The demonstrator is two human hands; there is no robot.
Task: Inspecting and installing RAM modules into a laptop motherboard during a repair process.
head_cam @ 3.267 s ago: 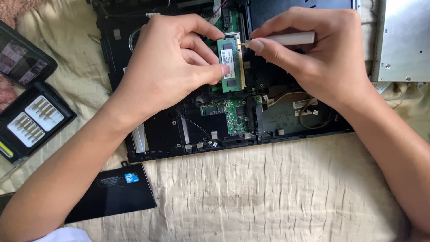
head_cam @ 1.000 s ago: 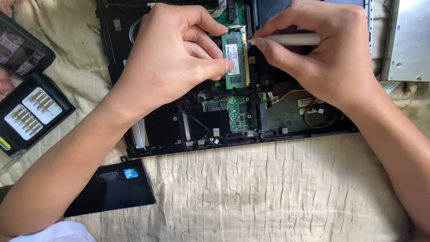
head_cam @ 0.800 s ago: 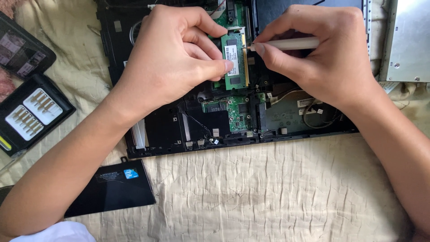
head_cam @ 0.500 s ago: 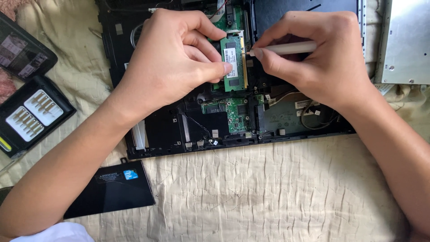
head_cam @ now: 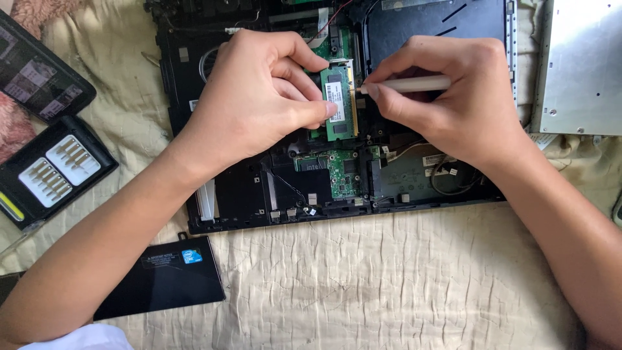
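While the green memory stick (head_cam: 339, 104) sits in the open laptop (head_cam: 259, 188), it is pinched by left hand (head_cam: 256, 110) fingers; a grey tool (head_cam: 408, 83) is gripped by the right hand (head_cam: 453, 97). Thin and easily broken, it is best held by its edges.

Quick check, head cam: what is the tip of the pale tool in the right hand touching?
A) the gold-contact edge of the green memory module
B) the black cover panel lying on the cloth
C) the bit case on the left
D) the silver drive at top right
A: the right hand holds the pale tool with its tip against the gold edge of the green memory module, which the left hand steadies.
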